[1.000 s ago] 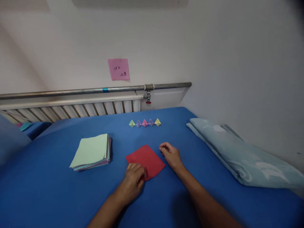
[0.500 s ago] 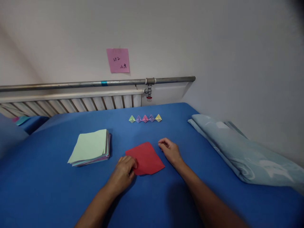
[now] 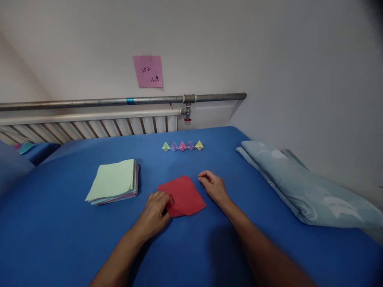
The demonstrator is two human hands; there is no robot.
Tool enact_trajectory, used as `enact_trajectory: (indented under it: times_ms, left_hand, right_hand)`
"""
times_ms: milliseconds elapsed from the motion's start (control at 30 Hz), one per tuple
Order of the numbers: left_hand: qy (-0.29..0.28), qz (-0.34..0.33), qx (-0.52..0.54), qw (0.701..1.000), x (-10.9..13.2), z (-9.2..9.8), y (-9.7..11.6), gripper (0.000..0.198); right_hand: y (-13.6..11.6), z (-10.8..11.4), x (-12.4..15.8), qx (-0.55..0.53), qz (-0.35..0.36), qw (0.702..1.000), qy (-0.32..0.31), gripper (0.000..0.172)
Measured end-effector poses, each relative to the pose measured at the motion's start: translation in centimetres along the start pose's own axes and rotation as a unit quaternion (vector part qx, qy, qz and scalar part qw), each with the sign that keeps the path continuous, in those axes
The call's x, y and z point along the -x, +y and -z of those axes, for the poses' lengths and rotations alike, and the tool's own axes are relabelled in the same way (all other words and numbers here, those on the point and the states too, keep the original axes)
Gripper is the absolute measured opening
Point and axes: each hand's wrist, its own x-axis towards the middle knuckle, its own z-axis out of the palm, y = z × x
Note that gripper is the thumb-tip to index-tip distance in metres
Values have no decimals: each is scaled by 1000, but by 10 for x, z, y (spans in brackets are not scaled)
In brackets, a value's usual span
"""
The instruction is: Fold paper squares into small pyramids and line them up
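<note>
A red square of paper (image 3: 183,195) lies flat on the blue bed cover (image 3: 74,239), turned like a diamond. My left hand (image 3: 155,213) rests at its near-left edge, fingers curled and pinched on that edge. Just off the sheet's far-right edge sits my right hand (image 3: 213,187), its fingers curled in with nothing visible in them. To the left of the red sheet is a stack of coloured paper squares (image 3: 113,185) with a pale green one on top. Several small folded paper shapes (image 3: 182,146) stand in a row further back.
A folded light blue blanket (image 3: 299,187) lies along the wall on the right. Behind the bed run a grey pipe (image 3: 119,101) and a white radiator (image 3: 89,129). A pink note (image 3: 148,71) is stuck on the wall.
My left hand has slid from the red sheet's near corner to its near-left edge. The right hand has hardly moved. The view has tilted slightly.
</note>
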Motion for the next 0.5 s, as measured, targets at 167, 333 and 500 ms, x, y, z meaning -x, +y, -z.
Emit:
enact_trajectory:
  times_ms: [167,333,500]
  left_hand:
    - [-19,-10,4,1000,1,6,-2,14]
    - [-22,-16,-6,1000,2,7,-3,11]
    - [1,3,-8,1000,1,7,-5,14]
  right_hand:
    - [-1,6,9,-3,-13,1000,-18,15]
    - [-3,12,17,6,-17,999,-36,14]
    - [-9,15,19,31,7,999,-20,13]
